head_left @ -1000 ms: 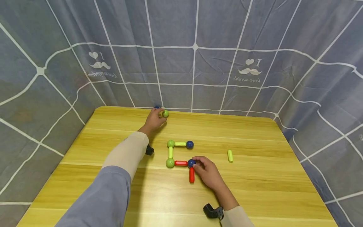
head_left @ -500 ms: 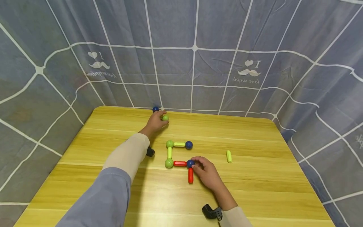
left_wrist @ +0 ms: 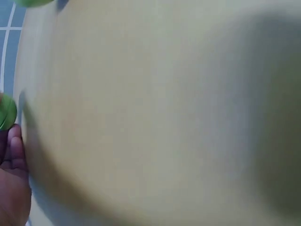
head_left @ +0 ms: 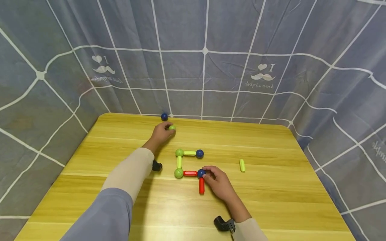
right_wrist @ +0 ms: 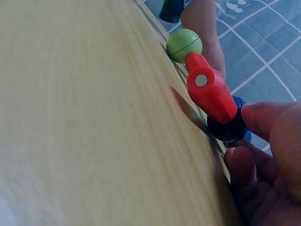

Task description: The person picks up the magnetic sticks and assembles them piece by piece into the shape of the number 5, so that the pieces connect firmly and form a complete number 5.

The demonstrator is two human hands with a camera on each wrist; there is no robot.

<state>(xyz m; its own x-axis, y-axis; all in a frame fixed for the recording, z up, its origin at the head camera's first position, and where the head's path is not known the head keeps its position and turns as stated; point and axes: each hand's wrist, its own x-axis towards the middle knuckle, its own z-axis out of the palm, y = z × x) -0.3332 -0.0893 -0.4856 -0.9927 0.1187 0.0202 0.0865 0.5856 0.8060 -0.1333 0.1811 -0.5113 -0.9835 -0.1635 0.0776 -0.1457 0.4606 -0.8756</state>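
Observation:
Near the far edge of the table, my left hand (head_left: 162, 133) grips a green ball (head_left: 172, 128) between fingers and thumb; the left wrist view catches that green ball (left_wrist: 6, 112) at its left edge. My right hand (head_left: 221, 182) pinches a blue ball (head_left: 201, 173) with thumb and fingers. From this ball one red stick (head_left: 190, 173) runs left to a green ball (head_left: 179, 173), and another red stick (head_left: 201, 186) points toward me. A yellow-green stick (head_left: 179, 162) leads up to a second green ball (head_left: 179, 152), then another yellow-green stick (head_left: 189, 153) ends at a blue ball (head_left: 199, 153).
A loose blue ball (head_left: 164, 116) sits at the far table edge, just beyond my left hand. To the right lies a single yellow-green stick (head_left: 242, 165). A grey curtain (head_left: 187, 70) with white lines surrounds the wooden table (head_left: 271, 201).
My left hand has drawn the green ball back from the far edge, slightly toward me, leaving the loose blue ball uncovered behind it. My right hand keeps its pinch on the blue ball.

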